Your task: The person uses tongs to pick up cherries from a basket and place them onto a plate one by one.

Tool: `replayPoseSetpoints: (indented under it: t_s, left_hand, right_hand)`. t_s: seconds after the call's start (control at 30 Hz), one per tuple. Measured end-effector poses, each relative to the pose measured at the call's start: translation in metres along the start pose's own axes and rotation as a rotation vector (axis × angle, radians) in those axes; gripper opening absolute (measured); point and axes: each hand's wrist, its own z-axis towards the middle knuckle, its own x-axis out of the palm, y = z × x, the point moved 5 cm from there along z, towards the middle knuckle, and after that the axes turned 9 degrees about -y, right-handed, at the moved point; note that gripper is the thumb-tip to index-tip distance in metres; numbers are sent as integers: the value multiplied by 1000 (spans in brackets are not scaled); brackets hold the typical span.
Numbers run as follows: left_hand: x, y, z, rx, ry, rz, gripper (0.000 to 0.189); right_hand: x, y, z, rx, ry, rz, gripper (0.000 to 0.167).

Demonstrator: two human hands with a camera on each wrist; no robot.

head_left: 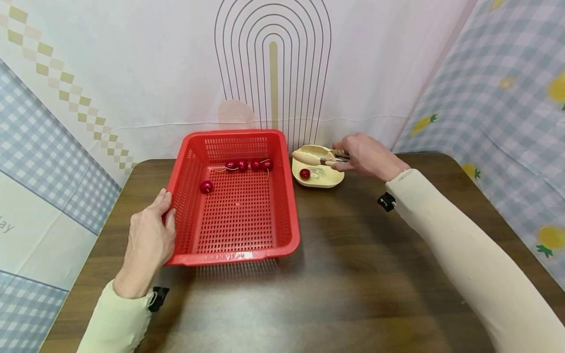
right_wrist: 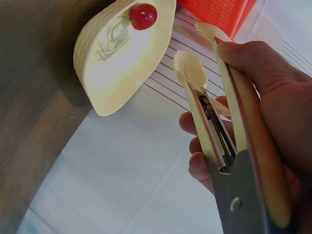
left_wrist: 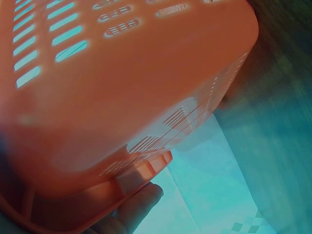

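Note:
My left hand grips the left rim of a red plastic basket with perforated walls; in the left wrist view its fingertips curl at the rim. Inside the basket, toward the back, lie several dark red cherries, some with stems. My right hand holds cream-coloured kitchen tongs above a pale yellow dish. One cherry sits in that dish. As the right wrist view shows, the tongs' scalloped tips stand apart with nothing between them.
The brown wooden table bears the basket and the dish, which stand side by side near its back edge. Behind them hangs a white cloth with line arches, and a checked cloth hangs at the right.

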Motion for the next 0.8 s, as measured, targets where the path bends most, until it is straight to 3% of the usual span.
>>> replayPoseSetpoints:
  t_s: [0.8]
  left_hand:
    - [1,1,1,-13,9,2,44]
  right_hand:
    - [-15,8,6,-13,-3,-42,21]
